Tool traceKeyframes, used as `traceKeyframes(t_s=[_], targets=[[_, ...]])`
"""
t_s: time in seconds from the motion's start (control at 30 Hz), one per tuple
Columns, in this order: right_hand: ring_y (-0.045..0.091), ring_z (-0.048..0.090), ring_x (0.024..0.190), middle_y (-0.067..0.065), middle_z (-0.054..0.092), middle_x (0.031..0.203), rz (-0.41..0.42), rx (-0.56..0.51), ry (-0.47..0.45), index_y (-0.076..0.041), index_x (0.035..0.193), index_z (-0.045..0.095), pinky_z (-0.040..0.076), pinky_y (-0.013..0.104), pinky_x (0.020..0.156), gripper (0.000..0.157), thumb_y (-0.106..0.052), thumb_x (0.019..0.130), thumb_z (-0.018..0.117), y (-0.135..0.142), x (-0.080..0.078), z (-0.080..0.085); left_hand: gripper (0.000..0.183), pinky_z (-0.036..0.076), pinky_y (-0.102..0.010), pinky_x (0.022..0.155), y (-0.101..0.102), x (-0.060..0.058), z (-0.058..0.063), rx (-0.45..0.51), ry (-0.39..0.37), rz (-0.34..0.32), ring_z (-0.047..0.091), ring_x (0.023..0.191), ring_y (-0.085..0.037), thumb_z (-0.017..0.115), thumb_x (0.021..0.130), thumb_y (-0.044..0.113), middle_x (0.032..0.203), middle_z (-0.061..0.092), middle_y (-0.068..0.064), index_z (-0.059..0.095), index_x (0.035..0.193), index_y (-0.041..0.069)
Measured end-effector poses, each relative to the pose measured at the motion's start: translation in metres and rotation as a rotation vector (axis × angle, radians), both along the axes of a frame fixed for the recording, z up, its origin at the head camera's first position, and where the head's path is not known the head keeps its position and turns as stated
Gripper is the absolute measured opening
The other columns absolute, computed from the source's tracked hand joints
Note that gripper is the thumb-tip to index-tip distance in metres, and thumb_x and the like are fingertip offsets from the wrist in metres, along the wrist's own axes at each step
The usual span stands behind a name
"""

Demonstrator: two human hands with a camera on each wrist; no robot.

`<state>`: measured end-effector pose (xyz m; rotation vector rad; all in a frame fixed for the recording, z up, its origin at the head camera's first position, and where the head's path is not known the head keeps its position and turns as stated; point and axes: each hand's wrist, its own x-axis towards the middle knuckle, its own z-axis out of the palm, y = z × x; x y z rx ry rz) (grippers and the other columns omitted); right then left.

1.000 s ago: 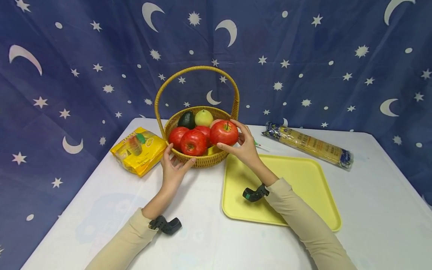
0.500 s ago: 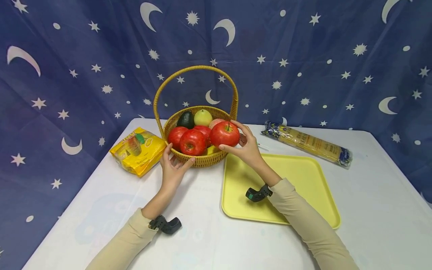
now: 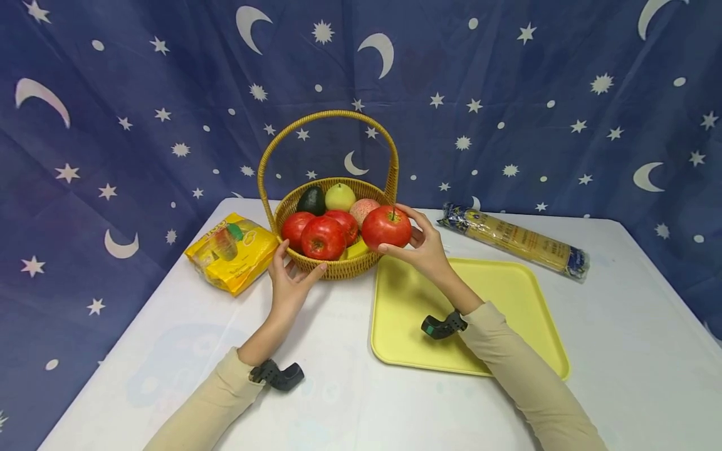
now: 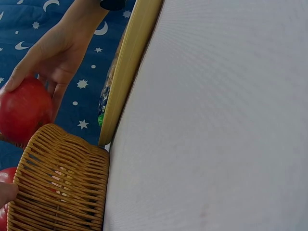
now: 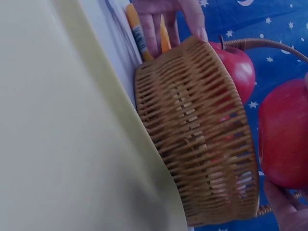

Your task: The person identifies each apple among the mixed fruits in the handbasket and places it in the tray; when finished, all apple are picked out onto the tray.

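My right hand (image 3: 425, 250) grips a red apple (image 3: 387, 227) from its right side, thumb in front and fingers behind. The apple is raised at the right rim of the wicker basket (image 3: 338, 270); the left wrist view shows this apple (image 4: 26, 110) beyond the basket wall. My left hand (image 3: 290, 285) holds the basket's front-left rim between spread thumb and fingers. Inside lie several more red apples (image 3: 323, 238), a dark green avocado (image 3: 312, 200), a yellow-green pear (image 3: 341, 197), a pinkish round fruit (image 3: 363, 212) and a partly hidden yellow fruit (image 3: 355, 248).
A yellow tray (image 3: 496, 313) lies under my right forearm, right of the basket. Behind it is a long pack of noodles (image 3: 519, 243). A yellow snack bag (image 3: 232, 250) sits left of the basket. The basket's tall handle (image 3: 333, 114) arches over the fruit.
My right hand has carried the red apple slightly right, off the other fruit toward the basket's right rim, uncovering more of the pinkish fruit. The left hand stays at the rim.
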<state>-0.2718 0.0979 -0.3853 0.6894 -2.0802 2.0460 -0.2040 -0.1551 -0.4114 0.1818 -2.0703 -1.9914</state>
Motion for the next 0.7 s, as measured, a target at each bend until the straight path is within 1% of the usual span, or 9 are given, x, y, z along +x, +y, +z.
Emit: traceKeyframes(t_s=[0.17,0.27,0.4,0.53,0.7], targets=[[0.035,0.057,0.119,0.011,0.045,0.139,-0.007,0.022,0.004,-0.003,0.142,0.047,0.053,0.028,0.092,0.077,0.006,0.073,0.08,0.01,0.001,-0.003,0.089,0.04,-0.049,0.107,0.002,0.001,-0.002,-0.004,-0.006,-0.002,0.028,0.14,-0.039,0.075,0.084,0.007,0.152,0.007,-0.02,0.018,0.152,0.01],[0.034,0.057,0.12,0.012,0.045,0.139,0.003,0.022,0.014,-0.003,0.141,0.048,0.052,0.028,0.092,0.077,0.009,0.072,0.08,0.014,0.001,-0.004,0.089,0.039,-0.049,0.107,0.001,0.002,-0.002,-0.004,-0.005,0.0,0.028,0.14,-0.039,0.076,0.084,0.007,0.152,0.008,-0.02,0.018,0.152,0.01],[0.03,0.058,0.119,0.012,0.045,0.141,0.009,0.019,0.014,-0.003,0.142,0.047,0.052,0.028,0.093,0.078,0.008,0.072,0.08,0.018,0.001,-0.007,0.089,0.038,-0.048,0.109,0.0,0.002,-0.002,0.001,-0.008,0.0,0.028,0.14,-0.038,0.076,0.084,0.008,0.152,0.008,-0.019,0.018,0.152,0.012],[0.022,0.061,0.115,0.011,0.045,0.14,0.007,0.023,0.007,-0.004,0.142,0.047,0.053,0.027,0.091,0.078,0.005,0.072,0.082,0.023,0.0,-0.007,0.089,0.037,-0.049,0.109,0.0,0.001,-0.002,0.006,-0.006,-0.005,0.027,0.141,-0.037,0.076,0.085,0.01,0.153,0.007,-0.018,0.018,0.153,0.012],[0.019,0.061,0.111,0.01,0.046,0.137,0.042,0.029,0.008,-0.003,0.14,0.048,0.054,0.028,0.089,0.078,0.005,0.071,0.083,0.028,-0.003,-0.007,0.089,0.038,-0.049,0.109,-0.001,0.001,-0.001,-0.003,0.001,0.004,0.027,0.141,-0.038,0.076,0.084,0.009,0.152,0.007,-0.019,0.018,0.152,0.012]])
